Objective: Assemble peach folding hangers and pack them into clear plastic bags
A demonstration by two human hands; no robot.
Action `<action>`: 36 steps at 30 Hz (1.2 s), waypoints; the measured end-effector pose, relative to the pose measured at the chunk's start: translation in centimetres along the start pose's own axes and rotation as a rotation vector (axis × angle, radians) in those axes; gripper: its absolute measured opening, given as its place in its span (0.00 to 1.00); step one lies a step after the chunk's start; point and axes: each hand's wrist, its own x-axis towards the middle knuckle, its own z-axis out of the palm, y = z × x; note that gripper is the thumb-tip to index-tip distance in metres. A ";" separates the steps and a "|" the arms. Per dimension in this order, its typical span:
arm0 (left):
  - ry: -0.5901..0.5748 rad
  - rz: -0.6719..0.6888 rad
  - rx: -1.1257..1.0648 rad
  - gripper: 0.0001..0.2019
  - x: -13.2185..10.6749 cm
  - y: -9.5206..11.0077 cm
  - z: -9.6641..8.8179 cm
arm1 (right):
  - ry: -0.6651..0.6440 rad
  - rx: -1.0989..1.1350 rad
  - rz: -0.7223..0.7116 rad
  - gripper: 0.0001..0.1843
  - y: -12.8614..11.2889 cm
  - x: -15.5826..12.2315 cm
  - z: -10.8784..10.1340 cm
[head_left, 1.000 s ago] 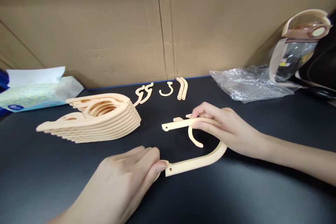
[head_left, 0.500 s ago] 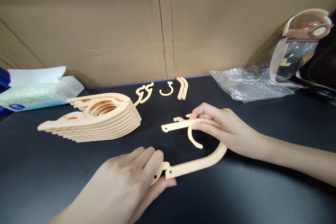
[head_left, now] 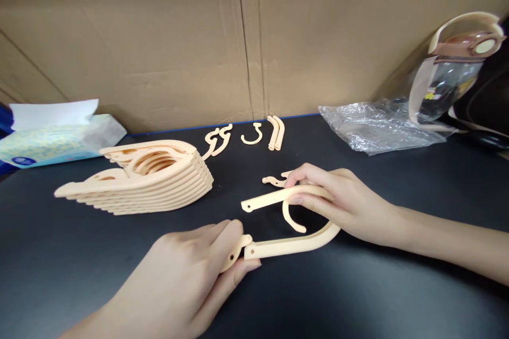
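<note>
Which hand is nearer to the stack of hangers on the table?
Left. The left hand pinches one end of the loose hanger just in front of the stack of hangers; the right hand grips its other arm, farther off to the stack's right.

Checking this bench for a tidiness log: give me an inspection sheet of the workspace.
Surface: smooth black tabletop, no spills seen.
Job's things: U-shaped peach plastic hanger frame with a hook inside its bend; small peach end piece at the tip of its lower arm.
Clutter: stack of peach plastic hangers, loose peach hooks, blue-and-white tissue pack, crumpled clear plastic bag, clear bottle with peach strap.
Grippers: left hand fingers pinch the end piece; right hand fingers grip the frame's upper arm near the bend.
Cables: nothing seen.
Surroundings: brown cardboard wall behind the tabletop.
</note>
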 end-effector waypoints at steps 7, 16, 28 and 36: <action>-0.002 -0.007 0.005 0.17 -0.1 -0.1 -0.2 | 0.001 0.025 -0.017 0.07 0.0 0.0 0.1; 0.016 0.065 0.121 0.19 0.3 0.0 -0.2 | -0.011 0.047 -0.005 0.07 -0.1 0.1 0.1; -0.013 0.093 0.295 0.25 0.1 0.6 -0.6 | -0.021 0.078 0.037 0.06 -0.5 0.2 -0.1; -0.069 0.099 0.303 0.25 -0.1 0.7 -0.3 | -0.058 0.067 0.074 0.07 -0.5 0.3 0.0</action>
